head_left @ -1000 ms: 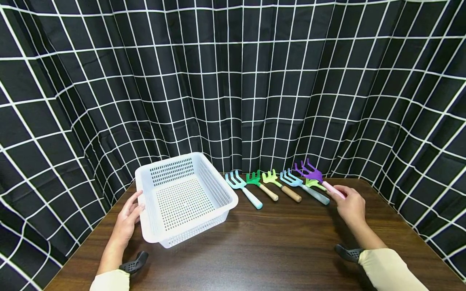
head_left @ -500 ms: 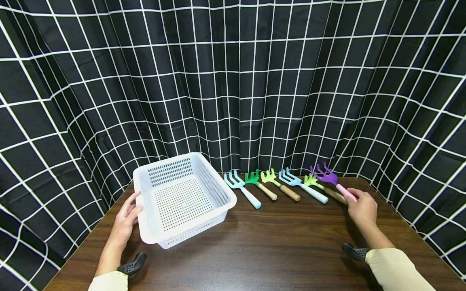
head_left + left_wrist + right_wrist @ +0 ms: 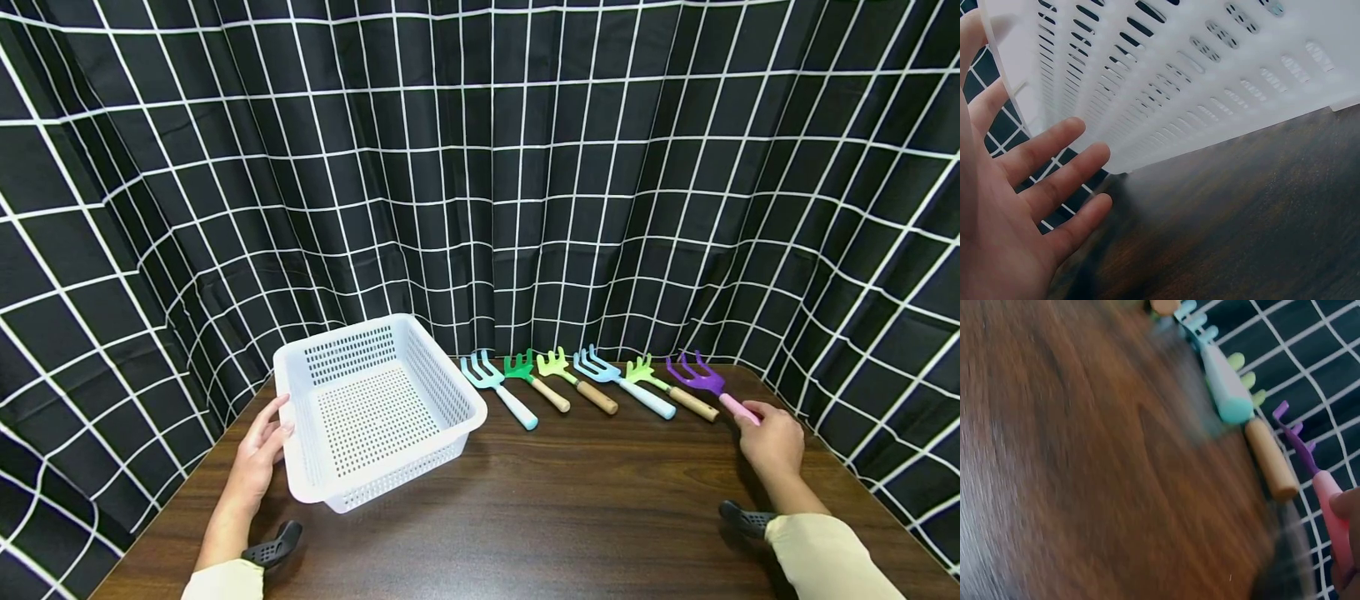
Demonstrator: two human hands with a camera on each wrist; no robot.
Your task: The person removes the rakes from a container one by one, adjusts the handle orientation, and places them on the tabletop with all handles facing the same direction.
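Note:
My right hand [image 3: 774,440] pinches the pink handle of a purple-headed hand rake [image 3: 699,382] at the right end of a row. In the right wrist view, thumb and fingers wrap round that handle [image 3: 1333,515], partly cut off by the frame. My left hand [image 3: 257,457] touches the left rim of a white perforated plastic basket [image 3: 375,462], fingers mostly straight. The left wrist view has several fingers extended beside the basket's wall [image 3: 1166,81]. Beside the purple rake lies a lime-green hand rake [image 3: 692,403] with a wooden handle.
Further left in the row lie a blue hand rake [image 3: 647,400], a wooden-handled lime rake [image 3: 596,397], a dark green rake [image 3: 550,394] and another light blue rake [image 3: 517,408]. All are on a brown wooden table [image 3: 570,517]. A black gridded curtain [image 3: 480,208] hangs behind.
My right hand has moved right with the purple and pink rake, from above the wooden-handled lime rake to the row's right end, and lowered it. The left hand stays at the basket rim.

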